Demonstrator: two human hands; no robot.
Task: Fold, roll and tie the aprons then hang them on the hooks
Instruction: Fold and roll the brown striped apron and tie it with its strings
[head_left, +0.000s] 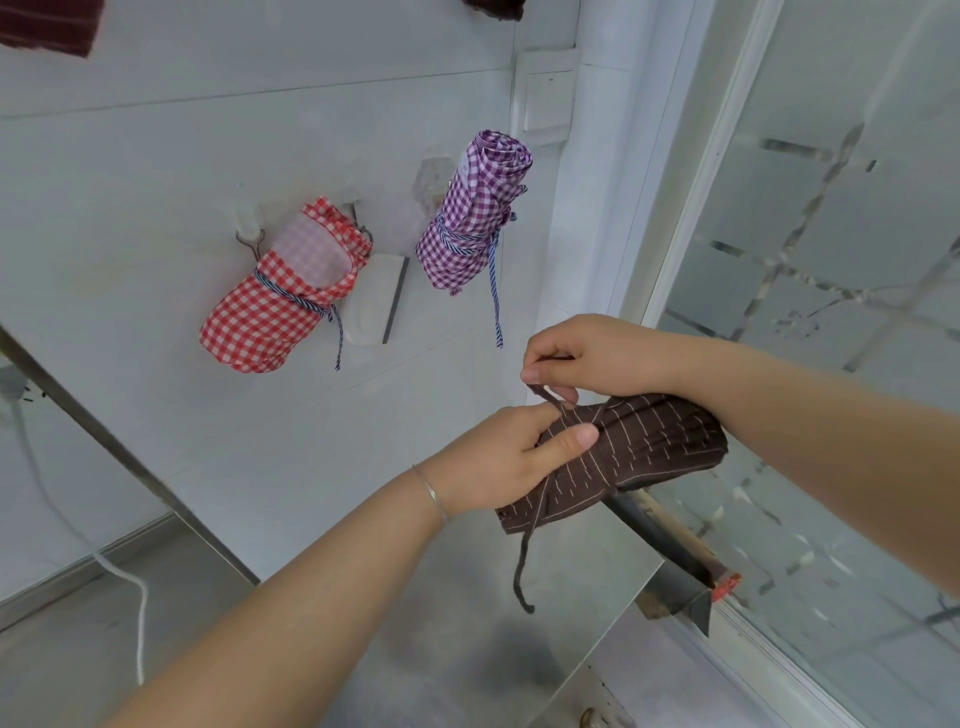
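Steel-grey metal tabletop (519, 649) fills the near ground, its far corner at about four o'clock. Over it both bare forearms reach in, the left from seven o'clock with a thin silver bangle (432, 492) at the wrist, the right from three o'clock. The left hand (498, 462) clasps the brown rolled apron with pale dashed stripes (639, 452), thumb laid flat across the roll. The right hand (587, 358), fingers curled, pinches the brown tie cord (550, 397) just above the roll; its forearm hides the roll's far end. A loose cord end (521, 571) dangles toward six o'clock. Farther off, at ten o'clock, the red-and-white checked rolled apron (270, 301) hangs on the pale wall (156, 156), bound with a blue-and-white twisted string; a metal hook (252, 244) shows beside it. At twelve o'clock hangs the purple-and-white checked rolled apron (470, 213), its hook largely hidden. Dark cloth at the top edge is cut off. No writing is legible anywhere.
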